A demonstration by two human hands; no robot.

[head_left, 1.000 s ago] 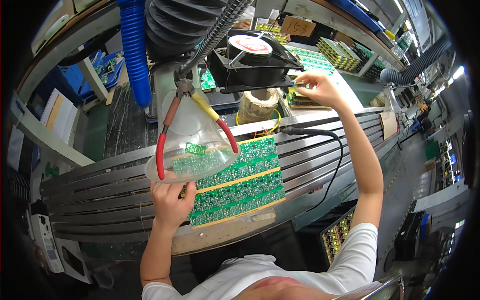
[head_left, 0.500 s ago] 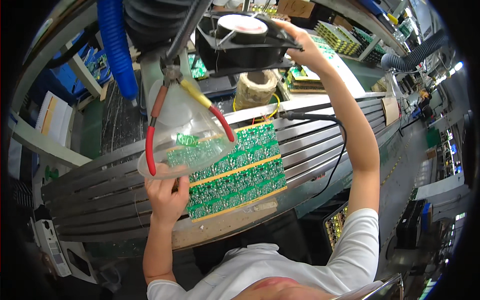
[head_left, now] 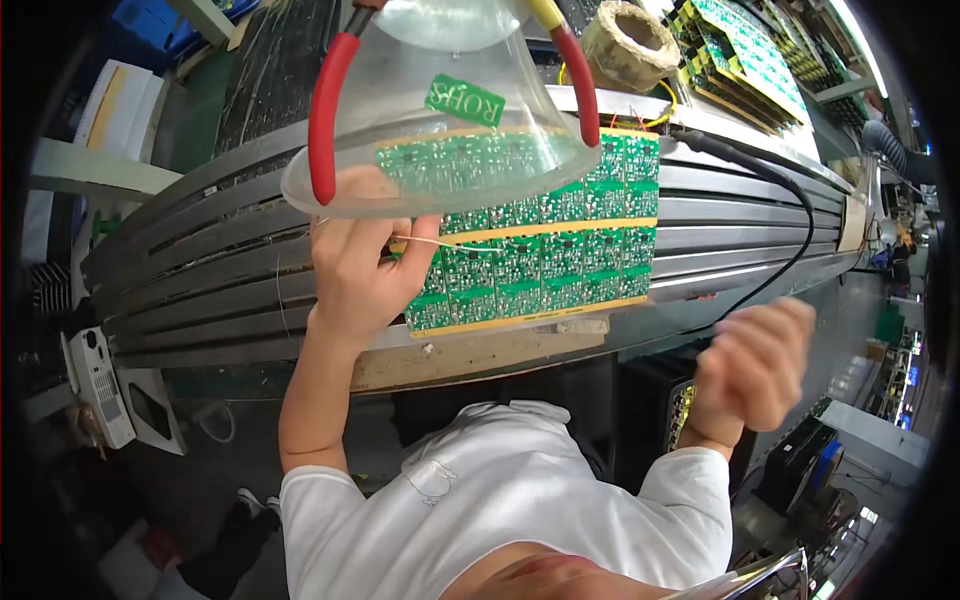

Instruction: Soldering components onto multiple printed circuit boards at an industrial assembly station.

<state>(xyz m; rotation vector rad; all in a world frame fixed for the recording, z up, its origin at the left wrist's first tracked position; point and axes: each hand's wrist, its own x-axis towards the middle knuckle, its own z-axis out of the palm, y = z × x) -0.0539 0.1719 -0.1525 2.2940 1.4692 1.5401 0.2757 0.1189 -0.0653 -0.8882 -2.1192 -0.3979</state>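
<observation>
My left hand is pinched shut on a thin, pale solder wire. The wire runs to the right, over a green circuit board panel with yellow strips. My left fingertips are partly behind the rim of a clear plastic fume hood, at the panel's left edge. Off to the right, past the bench's front edge, my right hand is raised and smeared by motion. Its fingers look curled, and nothing can be made out in them. Nearest to it is the black cable of a soldering iron.
Slatted metal rails carry the panel. Two red-sleeved handles hang over the hood. Behind stand a cardboard-like roll and stacked circuit boards. The iron's cable loops over the front edge.
My right hand has left the black fan and come down to the right front. The view has shifted, so the fan is out of sight. The wire in my left hand now shows.
</observation>
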